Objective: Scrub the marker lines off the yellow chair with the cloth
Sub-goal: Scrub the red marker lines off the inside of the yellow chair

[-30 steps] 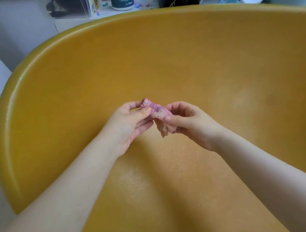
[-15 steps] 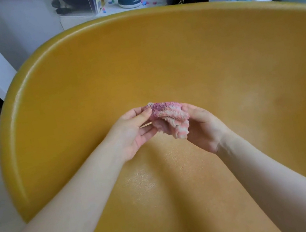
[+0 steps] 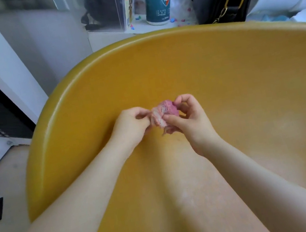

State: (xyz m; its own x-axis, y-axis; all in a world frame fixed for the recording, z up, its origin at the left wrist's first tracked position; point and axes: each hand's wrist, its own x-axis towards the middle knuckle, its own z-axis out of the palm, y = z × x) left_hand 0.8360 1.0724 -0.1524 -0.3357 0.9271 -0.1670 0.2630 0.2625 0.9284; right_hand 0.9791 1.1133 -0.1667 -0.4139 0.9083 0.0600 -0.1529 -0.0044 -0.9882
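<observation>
Bunched between both sets of fingertips above the yellow chair (image 3: pixel 222 75), the pink cloth (image 3: pixel 164 111) is held, long axis slanting from upper right to lower left, left hand (image 3: pixel 129 128) pinching its pale edge, right hand (image 3: pixel 188 122) curled round its darker side.

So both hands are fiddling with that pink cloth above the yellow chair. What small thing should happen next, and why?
Probably bring the pink cloth down onto the yellow chair seat and start rubbing. The left hand and right hand both pinch the bunched cloth above the seat, so it isn't scrubbing anything yet. I can't make out clear marker lines here, so where to press is uncertain.
</observation>
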